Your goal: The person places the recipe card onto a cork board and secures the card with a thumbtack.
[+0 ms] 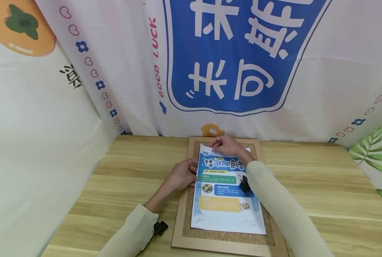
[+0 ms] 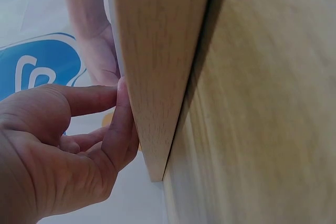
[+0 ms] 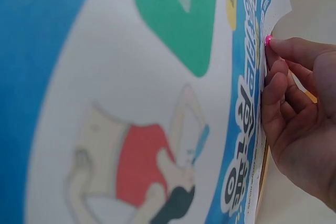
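Head view: a printed poster (image 1: 224, 189) lies on a wood-framed cork board (image 1: 231, 238), leaving a cork margin around much of it. Near the poster's top edge, toward its left corner, a pink pin (image 3: 268, 40) is pinched in the right hand (image 1: 227, 147), thumb against fingertip; how deep it sits cannot be told. At the poster's left edge, the left hand (image 1: 182, 175) reaches over the frame, thumb and forefinger tips meeting; whether paper is caught between them cannot be told. Pale sleeves (image 1: 284, 203) cover both forearms. Under the board is a wood-grain table (image 1: 136, 185), backed by a patterned cloth (image 1: 139, 71).
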{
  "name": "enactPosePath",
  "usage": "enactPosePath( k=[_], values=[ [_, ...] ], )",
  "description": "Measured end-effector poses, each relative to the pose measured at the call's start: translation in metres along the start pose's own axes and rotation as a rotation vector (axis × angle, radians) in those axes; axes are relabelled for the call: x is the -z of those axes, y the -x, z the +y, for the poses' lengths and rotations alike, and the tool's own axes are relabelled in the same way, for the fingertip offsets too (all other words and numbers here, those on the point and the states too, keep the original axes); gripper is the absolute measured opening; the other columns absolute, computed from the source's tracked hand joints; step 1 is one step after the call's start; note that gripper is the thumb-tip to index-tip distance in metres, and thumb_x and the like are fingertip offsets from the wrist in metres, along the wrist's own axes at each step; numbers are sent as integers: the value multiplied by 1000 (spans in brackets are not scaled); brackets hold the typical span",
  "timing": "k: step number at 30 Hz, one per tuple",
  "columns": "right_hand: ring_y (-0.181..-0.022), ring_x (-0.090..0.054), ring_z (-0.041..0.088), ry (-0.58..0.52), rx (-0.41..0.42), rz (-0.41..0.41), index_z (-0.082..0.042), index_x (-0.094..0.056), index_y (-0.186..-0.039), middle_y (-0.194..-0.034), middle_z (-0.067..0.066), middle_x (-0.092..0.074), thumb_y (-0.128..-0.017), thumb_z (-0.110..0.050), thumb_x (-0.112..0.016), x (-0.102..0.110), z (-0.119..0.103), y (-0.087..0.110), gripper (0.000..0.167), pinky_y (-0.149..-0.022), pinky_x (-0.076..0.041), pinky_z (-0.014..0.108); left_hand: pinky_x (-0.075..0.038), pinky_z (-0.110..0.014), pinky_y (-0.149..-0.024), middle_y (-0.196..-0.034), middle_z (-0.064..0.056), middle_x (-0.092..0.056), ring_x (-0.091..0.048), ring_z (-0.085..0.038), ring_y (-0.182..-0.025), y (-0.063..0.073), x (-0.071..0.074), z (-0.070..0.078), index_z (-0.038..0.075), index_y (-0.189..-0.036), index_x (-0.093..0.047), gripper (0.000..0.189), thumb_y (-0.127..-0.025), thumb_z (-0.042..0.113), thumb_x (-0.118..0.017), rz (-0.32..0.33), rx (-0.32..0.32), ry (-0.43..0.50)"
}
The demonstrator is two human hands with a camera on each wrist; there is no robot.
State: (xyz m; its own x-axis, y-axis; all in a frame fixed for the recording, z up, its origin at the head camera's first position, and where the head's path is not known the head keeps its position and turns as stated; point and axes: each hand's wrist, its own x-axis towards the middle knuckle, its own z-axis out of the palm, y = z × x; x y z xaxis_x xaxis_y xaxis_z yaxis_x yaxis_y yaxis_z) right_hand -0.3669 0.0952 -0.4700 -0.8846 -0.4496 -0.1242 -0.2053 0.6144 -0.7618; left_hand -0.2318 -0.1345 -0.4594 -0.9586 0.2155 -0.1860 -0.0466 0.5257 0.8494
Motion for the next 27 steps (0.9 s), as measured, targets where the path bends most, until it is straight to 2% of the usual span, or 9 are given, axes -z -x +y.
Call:
enactPosePath(
  k=[6,15,18,24,27],
  values=[
    [-98,-64,25,-28,-15,4,-10,-75,-123,-115,10,-75,-105,-13,-67,1,-1,1,20,-78,-54,27,-65,-29,-62,-105,-17,-72,-72,-20,-77,-1,0,-1,0,-143,-60,54,-91,-8,-74,3,-4,0],
    [-98,-61,24,-10,-44,18,-10,-76,-118,-113,9,-74,-104,-17,-70,0,-1,-1,17,-74,-50,25,-65,-29,-61,-104,-17,-72,-71,-19,-75,1,0,0,-1,-142,-60,55,-90,-9,-74,6,-14,8],
    [-100,-61,25,-1,-48,12,-10,-76,-117,-114,9,-74,-104,-16,-70,0,-2,-2,16,-77,-50,28,-65,-29,-60,-104,-17,-72,-71,-18,-75,1,0,0,-1,-142,-60,54,-90,-9,-74,8,-12,5],
    [-106,-62,27,24,-53,12,-11,-78,-116,-116,8,-76,-104,-16,-71,1,-5,-3,15,-93,-50,34,-65,-29,-61,-104,-16,-72,-71,-19,-76,0,0,0,-1,-142,-60,53,-91,-9,-74,2,-3,9],
    [-107,-62,28,26,-53,16,-11,-79,-115,-116,9,-76,-103,-17,-72,1,-6,-3,15,-93,-50,36,-65,-29,-62,-104,-16,-72,-71,-19,-76,0,0,-1,0,-141,-60,53,-91,-9,-74,3,-1,10]
  ],
)
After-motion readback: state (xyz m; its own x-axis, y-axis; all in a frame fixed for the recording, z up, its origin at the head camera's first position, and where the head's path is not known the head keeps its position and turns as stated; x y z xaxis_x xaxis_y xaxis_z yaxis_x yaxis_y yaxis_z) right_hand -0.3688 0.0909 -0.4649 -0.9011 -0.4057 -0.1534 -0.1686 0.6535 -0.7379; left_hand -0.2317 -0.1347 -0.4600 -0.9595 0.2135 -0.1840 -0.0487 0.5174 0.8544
